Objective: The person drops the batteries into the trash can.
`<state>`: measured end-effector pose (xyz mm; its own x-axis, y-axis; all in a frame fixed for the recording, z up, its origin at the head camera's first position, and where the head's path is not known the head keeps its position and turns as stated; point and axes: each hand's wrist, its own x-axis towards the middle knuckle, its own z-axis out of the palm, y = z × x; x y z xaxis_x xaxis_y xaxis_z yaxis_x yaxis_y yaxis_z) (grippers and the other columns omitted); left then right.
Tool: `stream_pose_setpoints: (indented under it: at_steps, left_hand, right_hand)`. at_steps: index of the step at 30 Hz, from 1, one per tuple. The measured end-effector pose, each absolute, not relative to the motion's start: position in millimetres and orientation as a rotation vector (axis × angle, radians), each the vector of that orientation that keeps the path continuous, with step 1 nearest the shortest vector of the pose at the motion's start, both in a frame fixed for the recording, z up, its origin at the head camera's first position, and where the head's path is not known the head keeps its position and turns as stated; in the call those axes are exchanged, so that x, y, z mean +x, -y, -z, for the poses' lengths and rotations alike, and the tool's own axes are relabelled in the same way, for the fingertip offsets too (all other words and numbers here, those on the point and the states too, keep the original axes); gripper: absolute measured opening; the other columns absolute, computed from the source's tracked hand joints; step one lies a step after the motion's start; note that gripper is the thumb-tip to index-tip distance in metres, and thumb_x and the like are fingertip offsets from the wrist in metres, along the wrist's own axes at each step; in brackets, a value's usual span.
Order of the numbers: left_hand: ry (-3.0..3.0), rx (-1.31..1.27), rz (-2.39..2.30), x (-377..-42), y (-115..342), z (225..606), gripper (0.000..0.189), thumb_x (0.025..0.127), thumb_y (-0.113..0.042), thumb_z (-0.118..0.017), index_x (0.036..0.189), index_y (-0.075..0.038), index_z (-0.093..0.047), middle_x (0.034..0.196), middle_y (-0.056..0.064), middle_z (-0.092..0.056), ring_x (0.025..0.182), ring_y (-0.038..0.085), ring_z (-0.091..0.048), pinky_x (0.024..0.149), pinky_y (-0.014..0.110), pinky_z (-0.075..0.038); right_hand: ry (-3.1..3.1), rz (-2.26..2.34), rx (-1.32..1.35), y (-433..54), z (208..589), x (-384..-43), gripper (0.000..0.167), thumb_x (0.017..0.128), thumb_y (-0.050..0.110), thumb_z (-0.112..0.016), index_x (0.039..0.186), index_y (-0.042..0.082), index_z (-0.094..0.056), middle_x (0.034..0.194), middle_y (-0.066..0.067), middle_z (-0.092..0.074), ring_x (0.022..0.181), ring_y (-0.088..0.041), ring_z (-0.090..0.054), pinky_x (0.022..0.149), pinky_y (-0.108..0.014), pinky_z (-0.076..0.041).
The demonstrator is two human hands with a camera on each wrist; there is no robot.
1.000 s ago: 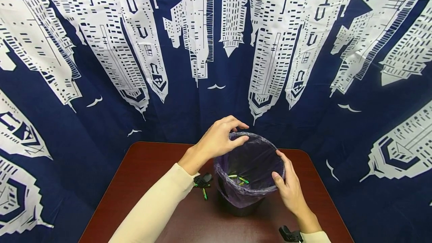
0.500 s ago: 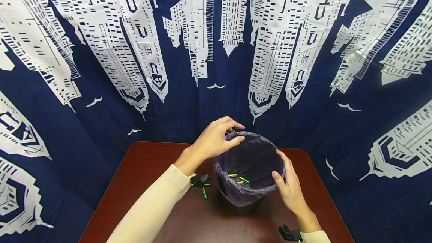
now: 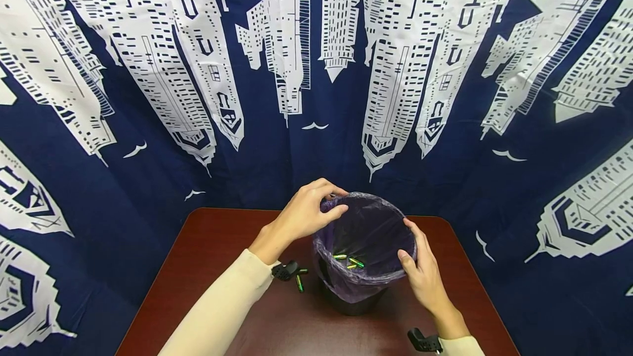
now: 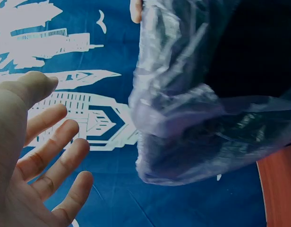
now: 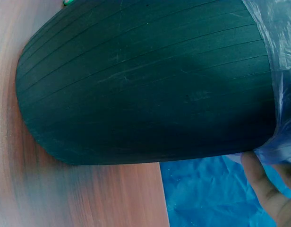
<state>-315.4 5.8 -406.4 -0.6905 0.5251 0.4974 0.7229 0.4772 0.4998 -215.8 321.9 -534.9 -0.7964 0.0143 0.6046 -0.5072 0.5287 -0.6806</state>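
A dark trash can point(image 3: 348, 306) stands on the table, lined with a translucent purple trash bag point(image 3: 341, 285) folded over its rim. Several small green-and-yellow cylinders point(image 3: 356, 262), battery-like, lie inside. My right hand point(image 3: 424, 273) grips the rim at the right, thumb over the inside and fingers outside; the right wrist view shows its fingertips against the bag beside the can's ribbed wall point(image 5: 145, 85). At the rim's back left is my left hand point(image 3: 309, 210), fingers loosely bent. In the left wrist view a gap separates that hand point(image 4: 46, 161) from the bag point(image 4: 169, 104).
More green cylinders point(image 3: 299, 283) lie on the reddish-brown table point(image 3: 222, 235), left of the can, partly behind the left wrist's black camera mount point(image 3: 285, 271). A navy curtain point(image 3: 272, 169) with white skyscrapers hangs behind the table and on both sides.
My left hand has drifted left and slightly down along the rim, its wrist mount moving with it. My right hand and the trash can have stayed in place.
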Motion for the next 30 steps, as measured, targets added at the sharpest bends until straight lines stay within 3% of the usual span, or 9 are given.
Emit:
stream_pose_setpoints:
  at_steps: [5, 12, 25, 30]
  left_hand:
    - [2.452, -1.043, 1.053, -314.5, 0.3, 415.7, 0.031, 0.108, -0.031, -0.086, 0.135, -0.017, -0.085, 0.131, 0.007, -0.082, 0.112, 0.03, -0.078, 0.097, 0.043, -0.068]
    - [2.457, -1.028, 1.073, -313.3, 9.2, 429.5, 0.032, 0.108, -0.029, -0.086, 0.137, -0.015, -0.085, 0.129, 0.011, -0.081, 0.107, 0.028, -0.076, 0.083, 0.031, -0.066]
    - [2.415, -0.909, 1.161, -309.1, 27.8, 466.2, 0.031, 0.108, -0.023, -0.085, 0.137, -0.014, -0.084, 0.133, 0.007, -0.081, 0.113, 0.027, -0.077, 0.102, 0.048, -0.069]
    - [2.396, -0.861, 1.169, -307.3, 35.6, 482.2, 0.03, 0.109, -0.022, -0.084, 0.138, -0.015, -0.084, 0.132, 0.004, -0.081, 0.115, 0.024, -0.078, 0.103, 0.044, -0.068]
  right_hand:
    - [2.216, -1.243, 0.398, -322.1, 535.7, -216.4, 0.075, 0.107, 0.006, -0.065, 0.179, 0.008, -0.042, 0.18, -0.026, -0.047, 0.165, 0.012, -0.033, 0.131, -0.004, -0.021]
    - [2.21, -1.244, 0.404, -323.0, 536.1, -216.2, 0.072, 0.11, 0.01, -0.064, 0.178, 0.007, -0.042, 0.18, -0.027, -0.047, 0.166, 0.011, -0.033, 0.131, -0.004, -0.021]
    - [2.215, -1.257, 0.392, -322.0, 536.8, -216.7, 0.074, 0.108, 0.01, -0.064, 0.179, 0.011, -0.042, 0.181, -0.024, -0.047, 0.166, 0.009, -0.035, 0.132, -0.005, -0.022]
    - [2.206, -1.255, 0.393, -322.5, 537.4, -217.0, 0.074, 0.108, 0.01, -0.063, 0.178, 0.009, -0.043, 0.18, -0.025, -0.048, 0.166, 0.01, -0.035, 0.132, -0.005, -0.022]
